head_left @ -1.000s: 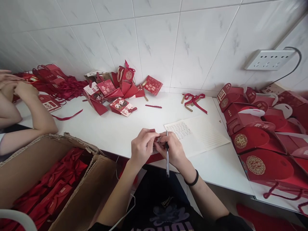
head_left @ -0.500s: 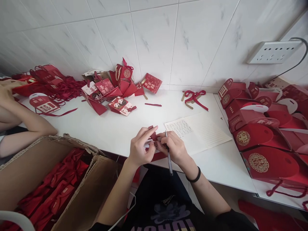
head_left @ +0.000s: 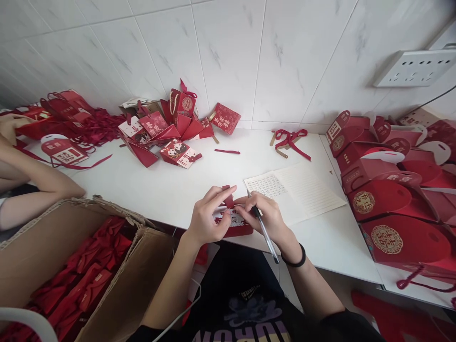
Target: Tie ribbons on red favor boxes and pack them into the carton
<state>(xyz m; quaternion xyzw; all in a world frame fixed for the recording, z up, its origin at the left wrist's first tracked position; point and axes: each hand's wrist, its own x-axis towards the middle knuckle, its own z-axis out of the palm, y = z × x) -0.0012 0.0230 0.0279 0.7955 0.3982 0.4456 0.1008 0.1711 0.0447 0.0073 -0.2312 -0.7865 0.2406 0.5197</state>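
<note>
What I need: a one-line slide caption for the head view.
Left fingers and right fingers on a red-and-white box, pen in the right, lined paper alongside.

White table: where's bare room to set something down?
Free: between the middle pile of red boxes and the left hand; between the short strip and tied ribbon; and nearer than the notebook, left of the stacked boxes. Crowded: the far left, heaped with ribbons; the right end; around the small box.

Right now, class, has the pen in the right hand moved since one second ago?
Yes: judged against the lined paper, the pen has swung, its rear end going rightward; its tip stays near the paper's left edge.
</note>
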